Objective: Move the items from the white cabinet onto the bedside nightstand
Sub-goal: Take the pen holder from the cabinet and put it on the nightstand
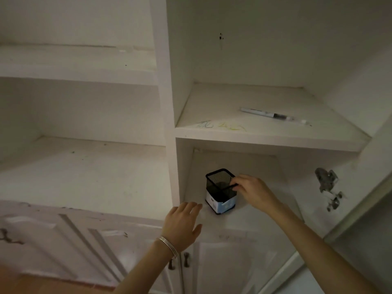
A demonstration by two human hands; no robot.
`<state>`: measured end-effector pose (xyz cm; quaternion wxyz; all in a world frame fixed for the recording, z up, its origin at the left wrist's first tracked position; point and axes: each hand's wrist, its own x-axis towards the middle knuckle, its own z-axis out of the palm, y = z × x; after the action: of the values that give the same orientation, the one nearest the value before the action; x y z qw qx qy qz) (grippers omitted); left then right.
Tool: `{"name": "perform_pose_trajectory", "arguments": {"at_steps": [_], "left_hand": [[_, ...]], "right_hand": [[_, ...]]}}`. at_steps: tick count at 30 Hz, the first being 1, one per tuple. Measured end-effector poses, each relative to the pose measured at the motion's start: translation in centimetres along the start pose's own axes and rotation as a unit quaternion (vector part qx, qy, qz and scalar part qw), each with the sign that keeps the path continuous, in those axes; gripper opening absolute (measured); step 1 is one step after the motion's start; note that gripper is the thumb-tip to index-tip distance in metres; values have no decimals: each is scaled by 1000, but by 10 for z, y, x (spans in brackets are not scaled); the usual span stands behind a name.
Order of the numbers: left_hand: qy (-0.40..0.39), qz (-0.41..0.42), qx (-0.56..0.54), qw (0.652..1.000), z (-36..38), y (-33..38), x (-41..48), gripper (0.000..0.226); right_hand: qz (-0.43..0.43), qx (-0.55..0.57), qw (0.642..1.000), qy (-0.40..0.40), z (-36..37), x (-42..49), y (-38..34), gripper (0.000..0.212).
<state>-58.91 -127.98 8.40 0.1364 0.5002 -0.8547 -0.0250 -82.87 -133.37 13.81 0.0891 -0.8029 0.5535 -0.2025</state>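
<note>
One upright mesh pen holder [219, 189], right hand [253, 193] pinching its rim.

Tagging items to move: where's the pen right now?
Head view, right side: the pen lies on the upper right shelf, one level above the mesh pen holder the right hand pinches.

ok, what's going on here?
A person is reaching into the white cabinet. Their right hand pinches the rim of a black square mesh pen holder with a blue-and-white label, which sits on the lower right shelf. The left hand is open near the shelf's front edge, holding nothing. A white pen lies untouched on the shelf above. No nightstand is in view.
</note>
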Motion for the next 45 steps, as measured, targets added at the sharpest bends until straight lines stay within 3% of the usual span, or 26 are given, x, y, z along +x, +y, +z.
{"name": "perform_pose_trajectory", "arguments": {"at_steps": [11,19,24,27,30,37,40,43,45], "left_hand": [[32,-120,-45,991,-30,9,-75,85],[98,-212,-173,957,-64,-16,-242,87],[120,-288,-319,895,-102,-34,-388,72],[137,-327,-349,868,-129,-43,-474,69],[148,-364,-324,860,-157,-48,-546,71],[260,-468,-174,827,-185,-42,-674,87],[295,-520,-121,792,-193,-43,-718,98],[327,-562,-105,752,-202,-51,-757,86],[335,-595,-81,726,-206,-63,-786,91]], "right_hand": [[-76,44,994,-65,-15,-41,-90,16],[-200,80,969,-124,21,-99,-227,16],[-310,129,920,-201,53,-137,-334,29],[-380,146,888,-212,72,-157,-405,21],[-457,135,856,-201,95,-174,-474,9],[-590,152,778,-154,149,-211,-628,15],[-619,180,742,-182,177,-227,-696,17],[-656,202,695,-214,203,-243,-760,17],[-679,210,662,-237,221,-251,-799,16]]}}
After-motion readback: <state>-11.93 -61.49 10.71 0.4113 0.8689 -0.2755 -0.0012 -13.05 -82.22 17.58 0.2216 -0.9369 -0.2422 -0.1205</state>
